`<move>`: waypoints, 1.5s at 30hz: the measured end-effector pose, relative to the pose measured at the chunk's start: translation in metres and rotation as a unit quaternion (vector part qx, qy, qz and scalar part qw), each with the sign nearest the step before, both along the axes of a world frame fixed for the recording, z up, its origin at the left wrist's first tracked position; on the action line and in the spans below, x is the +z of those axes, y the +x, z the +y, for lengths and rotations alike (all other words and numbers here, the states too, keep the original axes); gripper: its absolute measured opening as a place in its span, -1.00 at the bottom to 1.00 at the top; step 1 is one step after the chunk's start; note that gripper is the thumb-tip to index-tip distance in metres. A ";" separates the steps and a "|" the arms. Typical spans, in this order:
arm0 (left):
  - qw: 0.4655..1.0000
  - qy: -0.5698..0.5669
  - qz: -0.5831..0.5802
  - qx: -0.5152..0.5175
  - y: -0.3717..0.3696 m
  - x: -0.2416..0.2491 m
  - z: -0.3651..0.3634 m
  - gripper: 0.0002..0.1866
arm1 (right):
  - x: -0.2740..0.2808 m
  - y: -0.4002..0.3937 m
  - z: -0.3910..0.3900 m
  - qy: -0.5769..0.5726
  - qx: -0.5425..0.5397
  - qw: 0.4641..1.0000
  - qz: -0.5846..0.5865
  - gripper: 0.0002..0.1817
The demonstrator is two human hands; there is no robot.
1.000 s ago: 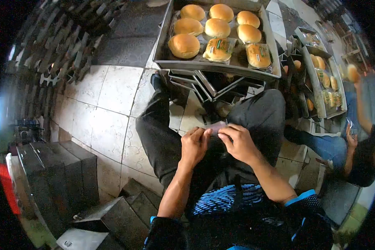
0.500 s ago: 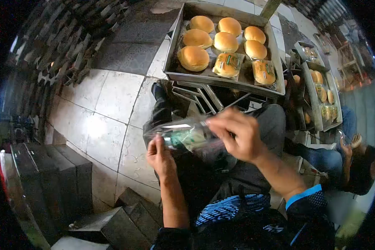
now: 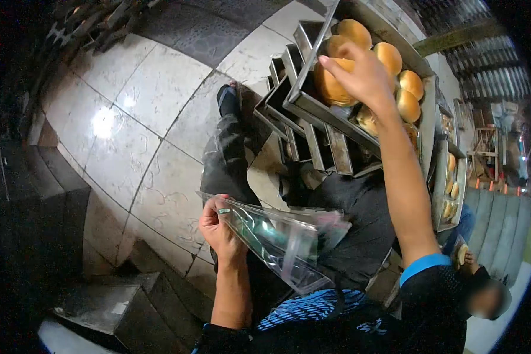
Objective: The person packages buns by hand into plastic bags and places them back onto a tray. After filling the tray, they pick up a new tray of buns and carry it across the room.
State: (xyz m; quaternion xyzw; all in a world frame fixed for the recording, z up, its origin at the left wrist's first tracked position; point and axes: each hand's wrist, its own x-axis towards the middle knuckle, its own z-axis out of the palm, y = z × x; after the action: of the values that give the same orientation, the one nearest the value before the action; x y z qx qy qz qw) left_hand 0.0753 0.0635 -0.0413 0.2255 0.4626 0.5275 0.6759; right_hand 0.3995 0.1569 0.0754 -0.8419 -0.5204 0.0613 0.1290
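Clear plastic bags [image 3: 277,230], several it seems, with some green print, are pinched at one corner in my left hand [image 3: 219,233] above my lap. Above the metal tray [image 3: 335,123] is my right hand [image 3: 367,78], thumb and fingers apart. It hovers by a round golden bun [image 3: 330,87] at the tray's near left corner; whether the fingertips touch a bun cannot be made out. More buns [image 3: 388,58] lie loose in the tray. Wrapped ones at its near side are partly hidden by my forearm.
Empty metal tins [image 3: 295,138] are stacked under the tray. To the right stands another tray [image 3: 441,200] with packed buns, and a person [image 3: 475,283] sits there holding a bun. Dark boxes [image 3: 121,312] stand at lower left on the tiled floor [image 3: 153,138].
My right hand has left the plastic bag and moved up to the buns in the tray. My left hand keeps hold of the bags. The view has turned, shifting the tray rightward.
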 end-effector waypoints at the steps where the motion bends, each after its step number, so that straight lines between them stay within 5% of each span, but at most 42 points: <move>1: 1.000 0.011 -0.015 -0.003 0.000 -0.002 -0.001 -0.79 | -0.006 0.002 0.000 0.050 0.007 0.998 -0.027 -0.27; 3: 0.998 0.046 -0.034 -0.009 0.003 -0.003 -0.001 -0.80 | -0.018 0.009 -0.012 0.156 0.008 0.984 -0.081 -0.24; 5: 0.997 0.046 -0.054 -0.019 0.007 -0.001 -0.003 -0.81 | -0.014 0.027 -0.012 0.018 -0.069 0.970 0.234 -0.22; 6: 0.996 0.049 -0.065 -0.022 0.008 -0.001 -0.003 -0.82 | -0.003 0.028 -0.012 -0.066 -0.103 0.921 0.371 -0.21; 10: 0.993 0.078 -0.090 -0.024 0.011 -0.014 -0.004 -0.85 | -0.027 0.038 -0.027 -0.015 -0.037 0.854 0.518 -0.47; 14: 0.994 0.073 -0.072 -0.026 0.012 -0.015 -0.007 -0.86 | -0.027 0.047 -0.064 0.230 -0.095 0.836 0.490 -0.31; 15: 0.996 0.067 -0.057 -0.012 0.013 -0.017 -0.008 -0.85 | -0.014 0.042 -0.083 0.294 -0.056 0.763 0.573 -0.36; 18: 0.996 0.076 -0.038 0.002 0.016 0.002 -0.015 -0.84 | 0.027 0.000 -0.160 0.260 -0.028 0.641 0.722 -0.45; 20: 0.991 0.111 0.068 -0.011 0.024 0.014 -0.020 -0.84 | 0.002 -0.028 -0.199 0.201 -0.019 0.673 0.711 -0.45; 22: 0.968 0.166 0.184 -0.047 0.029 0.023 -0.029 -0.83 | -0.004 -0.067 -0.228 0.156 -0.016 0.591 0.791 -0.49; 24: 0.963 0.220 0.133 -0.084 0.033 0.035 -0.037 -0.83 | -0.007 -0.086 -0.255 0.161 -0.048 0.594 0.787 -0.47; 25: 0.937 0.259 0.215 -0.099 0.030 0.046 -0.041 -0.83 | -0.006 -0.090 -0.263 0.186 -0.042 0.577 0.794 -0.47; 28: 0.970 0.142 0.197 -0.033 0.011 0.076 -0.035 -0.82 | -0.003 -0.083 -0.287 0.219 -0.043 0.529 0.819 -0.48; 33: 0.891 0.280 0.330 -0.134 0.007 0.088 -0.046 -0.80 | -0.002 -0.088 -0.290 0.141 -0.061 0.532 0.833 -0.48; 36: 0.940 0.160 0.288 -0.086 -0.001 0.109 -0.060 -0.81 | -0.007 -0.089 -0.295 0.150 -0.043 0.475 0.866 -0.53; 40: 0.928 0.224 0.279 -0.103 0.011 0.098 -0.070 -0.83 | -0.006 -0.103 -0.294 0.138 -0.029 0.506 0.851 -0.52; 41: 0.905 0.252 0.308 -0.153 0.009 0.091 -0.068 -0.70 | -0.007 -0.110 -0.291 0.153 -0.009 0.528 0.835 -0.53; 44: 0.960 0.195 0.182 -0.080 0.026 0.111 -0.065 -0.45 | 0.030 -0.126 -0.290 0.260 0.117 0.770 0.572 -0.50; 45: 0.966 0.171 0.107 -0.165 0.029 0.132 -0.074 -0.24 | 0.038 -0.138 -0.294 0.269 0.114 0.784 0.548 -0.43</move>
State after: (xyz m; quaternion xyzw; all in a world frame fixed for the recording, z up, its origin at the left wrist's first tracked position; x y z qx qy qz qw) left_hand 0.1046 -0.0103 0.0903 0.4655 0.3915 0.4527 0.6520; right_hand 0.2612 -0.1368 0.1131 -0.5320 -0.4499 0.3845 0.6056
